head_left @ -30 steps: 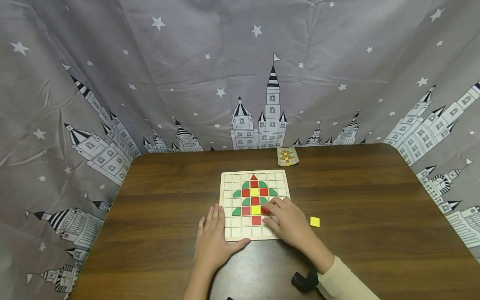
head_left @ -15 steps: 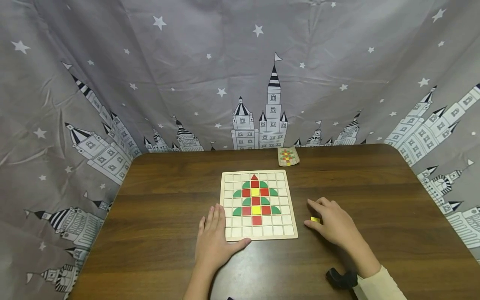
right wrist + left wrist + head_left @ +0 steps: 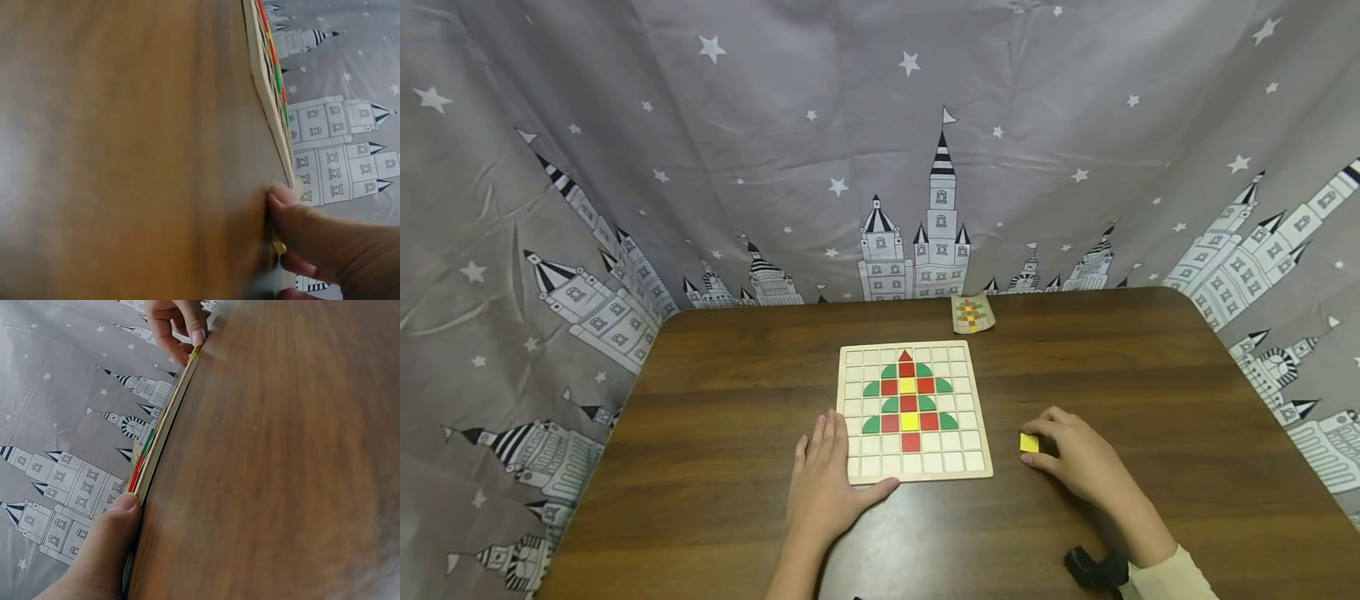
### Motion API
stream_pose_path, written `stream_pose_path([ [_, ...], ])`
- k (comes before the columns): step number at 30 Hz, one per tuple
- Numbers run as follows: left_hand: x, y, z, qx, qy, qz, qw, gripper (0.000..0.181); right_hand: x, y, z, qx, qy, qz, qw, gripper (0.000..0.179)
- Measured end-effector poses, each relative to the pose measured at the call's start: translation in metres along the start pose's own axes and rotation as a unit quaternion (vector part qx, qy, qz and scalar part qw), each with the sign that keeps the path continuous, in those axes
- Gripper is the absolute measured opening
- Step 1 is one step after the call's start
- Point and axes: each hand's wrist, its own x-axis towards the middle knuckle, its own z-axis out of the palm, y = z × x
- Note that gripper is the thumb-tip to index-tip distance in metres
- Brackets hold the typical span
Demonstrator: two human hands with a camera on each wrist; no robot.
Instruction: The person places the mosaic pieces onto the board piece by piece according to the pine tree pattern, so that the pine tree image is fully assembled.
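My left hand [image 3: 826, 487] rests at the lower left corner of a square wooden grid board [image 3: 955, 462], its fingers along the left edge and its thumb at the front edge. Red, yellow and green pieces in the grid make a tree shape, with a red triangle [image 3: 905, 356] on top and a red square [image 3: 911, 442] at the bottom. To the right of the board, my right hand [image 3: 1086, 458] pinches a yellow square tile [image 3: 1028, 443] between thumb and fingers. In the right wrist view, the thumb and fingers partly hide the tile [image 3: 279, 245].
Behind the board, a small pattern card [image 3: 973, 314] with a printed tree lies at the back edge of the brown wooden table [image 3: 737, 375]. A grey curtain [image 3: 760, 150] with castles and stars hangs around it. A black strap piece [image 3: 1096, 570] sits at my right wrist.
My right hand has left the board and moved right to the yellow tile, which it now pinches. The green piece at the tree's lower right is uncovered. My left hand has stayed put.
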Motion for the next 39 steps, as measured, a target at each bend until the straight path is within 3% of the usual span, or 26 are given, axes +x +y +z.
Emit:
stream_pose_path([
  [7, 0.000, -0.002, 0.001, 0.001, 0.003, 0.003, 1.0000, 0.133, -0.004, -0.002, 0.007, -0.027, 0.041, -0.043, 0.9978, 0.029],
  [14, 0.000, -0.003, 0.003, 0.000, 0.016, 0.003, 0.9999, 0.131, -0.002, -0.006, 0.010, -0.048, 0.056, -0.051, 0.9959, 0.030],
  [21, 0.000, -0.002, 0.001, 0.000, 0.005, 0.001, 1.0000, 0.132, 0.006, -0.017, 0.009, -0.107, 0.085, -0.097, 0.9859, 0.026],
  [30, -0.001, -0.002, 0.000, 0.003, -0.002, -0.001, 1.0000, 0.132, 0.024, -0.061, 0.021, -0.060, 0.097, -0.163, 0.9800, 0.023],
  [39, 0.000, -0.001, -0.001, 0.002, 0.001, 0.005, 1.0000, 0.132, 0.035, -0.106, 0.047, -0.038, 0.089, -0.245, 0.9646, 0.016],
])
